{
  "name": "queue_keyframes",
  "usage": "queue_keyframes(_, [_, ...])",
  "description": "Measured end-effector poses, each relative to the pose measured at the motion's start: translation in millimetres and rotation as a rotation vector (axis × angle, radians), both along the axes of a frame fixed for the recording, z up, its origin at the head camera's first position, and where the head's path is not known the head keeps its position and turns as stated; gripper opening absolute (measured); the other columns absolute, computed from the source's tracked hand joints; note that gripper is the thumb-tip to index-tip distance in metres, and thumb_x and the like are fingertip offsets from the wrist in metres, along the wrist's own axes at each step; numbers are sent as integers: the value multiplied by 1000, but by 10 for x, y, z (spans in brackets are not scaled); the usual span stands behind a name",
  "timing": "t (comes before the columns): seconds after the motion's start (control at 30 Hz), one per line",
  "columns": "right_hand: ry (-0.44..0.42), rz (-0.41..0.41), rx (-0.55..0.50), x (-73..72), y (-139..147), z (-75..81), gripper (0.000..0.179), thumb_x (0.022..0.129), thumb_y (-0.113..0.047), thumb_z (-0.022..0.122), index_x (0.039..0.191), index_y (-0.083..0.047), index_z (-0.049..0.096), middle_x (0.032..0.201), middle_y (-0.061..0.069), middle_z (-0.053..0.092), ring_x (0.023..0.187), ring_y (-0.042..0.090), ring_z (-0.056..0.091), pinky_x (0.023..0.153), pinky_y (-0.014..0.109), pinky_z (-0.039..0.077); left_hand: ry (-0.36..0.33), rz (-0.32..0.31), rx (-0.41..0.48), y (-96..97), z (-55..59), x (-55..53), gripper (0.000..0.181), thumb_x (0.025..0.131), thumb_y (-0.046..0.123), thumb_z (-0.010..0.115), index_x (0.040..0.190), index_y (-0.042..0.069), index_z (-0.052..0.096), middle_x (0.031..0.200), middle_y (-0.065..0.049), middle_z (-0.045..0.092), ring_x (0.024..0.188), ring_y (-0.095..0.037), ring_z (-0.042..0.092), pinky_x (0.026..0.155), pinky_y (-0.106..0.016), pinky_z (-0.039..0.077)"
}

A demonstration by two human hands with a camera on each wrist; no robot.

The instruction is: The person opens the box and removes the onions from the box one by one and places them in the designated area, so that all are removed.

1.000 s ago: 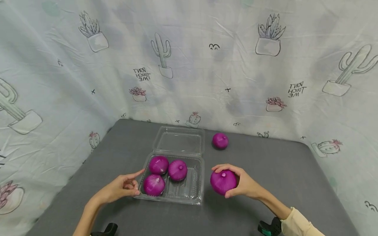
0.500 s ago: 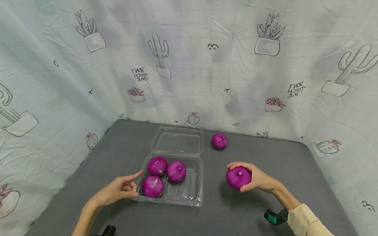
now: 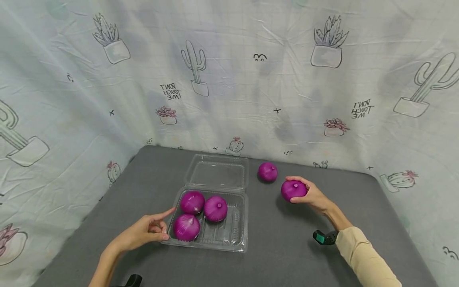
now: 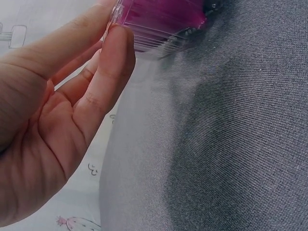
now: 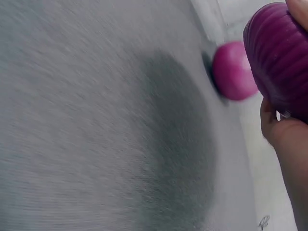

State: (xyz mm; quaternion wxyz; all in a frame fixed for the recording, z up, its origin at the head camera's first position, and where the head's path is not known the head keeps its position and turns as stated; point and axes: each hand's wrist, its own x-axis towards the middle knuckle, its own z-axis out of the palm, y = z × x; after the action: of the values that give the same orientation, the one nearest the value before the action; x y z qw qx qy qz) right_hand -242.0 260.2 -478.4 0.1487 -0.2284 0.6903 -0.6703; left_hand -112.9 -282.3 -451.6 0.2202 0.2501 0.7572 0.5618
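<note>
My right hand [image 3: 312, 197] grips a purple onion [image 3: 293, 190], its fingers over the top and thumb at the near side. In the right wrist view the held onion [image 5: 279, 62] hangs above the cloth, with a dark shadow beneath. Another onion [image 3: 267, 172] lies on the table at the back. My left hand [image 3: 145, 231] holds the front left corner of a clear plastic clamshell container [image 3: 229, 244], index finger extended along its side. The left wrist view shows the fingertips [image 4: 120, 43] pinching the container's edge. Three onions [image 3: 216, 209] sit in the base's left and middle.
The container's hinged lid [image 3: 216, 171] lies folded back behind its base. Grey cloth covers the table [image 3: 283, 259]. A white curtain [image 3: 236, 79] printed with cacti stands along the back and both sides.
My right hand has carried the onion right and then away from me, closer to the onion at the back. The left hand and the container have stayed in place.
</note>
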Motion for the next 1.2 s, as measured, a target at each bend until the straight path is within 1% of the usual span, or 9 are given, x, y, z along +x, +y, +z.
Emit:
queue_keyframes(0.1, [-19, -47, 31, -121, 12, -36, 72, 78, 9, 72, 141, 5, 37, 139, 1, 45, 115, 16, 49, 88, 30, 48, -1, 1, 8, 3, 7, 13, 73, 92, 2, 62, 147, -13, 15, 86, -4, 55, 67, -2, 51, 62, -27, 46])
queue_keyframes(0.17, [-39, -69, 41, -196, 18, -66, 76, 79, 8, 72, 144, 5, 34, 144, 9, 40, 116, 15, 49, 89, 29, 48, 1, -1, 18, 8, 10, 20, 73, 92, 2, 61, 147, -13, 15, 86, -6, 56, 67, -3, 51, 62, -25, 46])
queue_keyframes(0.37, [-85, -177, 88, -370, 47, -150, 76, 80, 6, 73, 145, -1, 34, 142, 19, 33, 111, 16, 51, 86, 27, 48, 12, -6, 6, 12, -12, 18, 73, 92, 3, 61, 147, -12, 15, 86, -6, 56, 66, -4, 52, 62, -25, 47])
queue_keyframes(0.53, [-48, -230, 178, -498, 86, -179, 78, 77, 2, 77, 144, -2, 37, 142, 23, 37, 111, 18, 50, 85, 26, 48, -3, 1, -6, 15, -11, 9, 73, 92, 3, 61, 147, -12, 15, 86, -3, 56, 67, -3, 52, 64, -24, 48])
queue_keyframes(0.63, [-23, -255, 234, -567, 97, -167, 83, 73, 1, 81, 144, 0, 38, 141, 24, 40, 113, 22, 49, 84, 24, 47, 0, -1, -1, 29, -5, 3, 74, 92, 4, 62, 147, -13, 15, 87, -5, 56, 68, -5, 54, 65, -25, 48])
queue_keyframes(0.77, [-13, -281, 280, -618, 93, -152, 86, 71, 0, 83, 144, -1, 38, 141, 24, 41, 117, 30, 47, 86, 25, 45, 4, -2, -2, 46, 1, -1, 75, 92, 5, 63, 147, -12, 16, 87, -6, 56, 70, -6, 55, 66, -27, 49])
queue_keyframes(0.93, [-9, -292, 312, -654, 56, -164, 87, 71, 0, 83, 145, -2, 38, 143, 24, 40, 122, 35, 44, 93, 34, 42, -3, 6, -11, 44, 12, 5, 75, 92, 5, 63, 147, -11, 16, 87, -5, 56, 70, -4, 55, 66, -25, 49])
queue_keyframes(1.03, [-5, -292, 305, -679, 39, -172, 87, 71, 1, 83, 145, -3, 38, 144, 25, 39, 124, 37, 42, 96, 40, 40, 4, 11, -6, 41, 19, 8, 74, 92, 4, 63, 147, -12, 17, 86, -5, 55, 69, -4, 53, 65, -25, 48])
queue_keyframes(1.2, [2, -277, 306, -697, 49, -176, 89, 72, 1, 82, 147, -2, 34, 144, 27, 36, 126, 39, 39, 97, 40, 39, -1, 8, -1, 38, 23, 10, 73, 92, 4, 62, 147, -12, 16, 87, -5, 55, 68, -4, 53, 65, -26, 49])
